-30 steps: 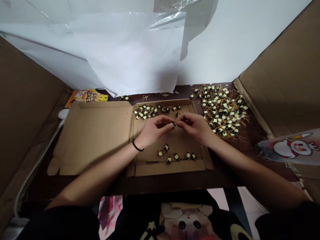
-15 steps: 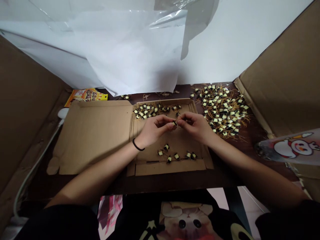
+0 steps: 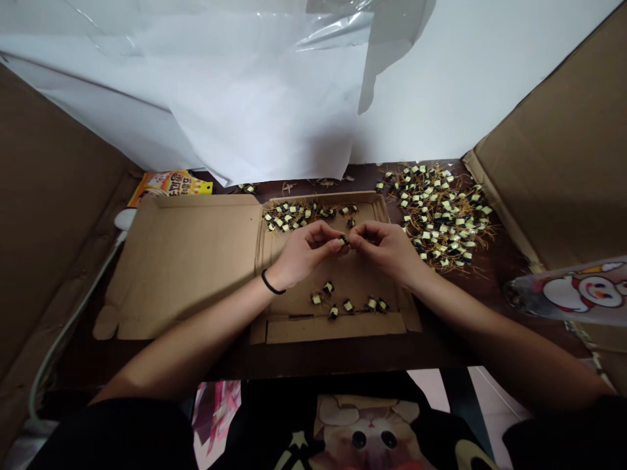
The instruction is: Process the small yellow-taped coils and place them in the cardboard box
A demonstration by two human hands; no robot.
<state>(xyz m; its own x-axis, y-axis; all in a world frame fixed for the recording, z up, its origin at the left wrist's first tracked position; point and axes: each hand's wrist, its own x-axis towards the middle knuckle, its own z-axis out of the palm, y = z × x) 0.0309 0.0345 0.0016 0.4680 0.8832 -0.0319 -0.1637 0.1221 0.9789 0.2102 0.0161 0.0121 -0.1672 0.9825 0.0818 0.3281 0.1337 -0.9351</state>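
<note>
Over the open cardboard box [image 3: 289,261], my left hand [image 3: 307,253] pinches one small wound coil [image 3: 343,241], black with a pale yellow wrap, between thumb and fingertips. My right hand [image 3: 385,247] meets it from the other side, thumb and forefinger pressed together. What those fingers hold is too small to make out; it may be a wire of the coil. Below the hands, several similar coils [image 3: 348,305] lie spread near the box's front edge. A cluster of coils [image 3: 290,215] sits along its back.
A large pile of coils with copper-coloured wires [image 3: 441,215] lies right of the box. At the right stands a printed clear bag or cup [image 3: 578,290]. A yellow packet [image 3: 171,184] and a white cable [image 3: 73,313] are at left. Cardboard walls [image 3: 563,143] flank the table.
Both hands stay almost in place over the box, fingertips close together. The coil in my left hand has turned slightly. The whole view has shifted a little.
</note>
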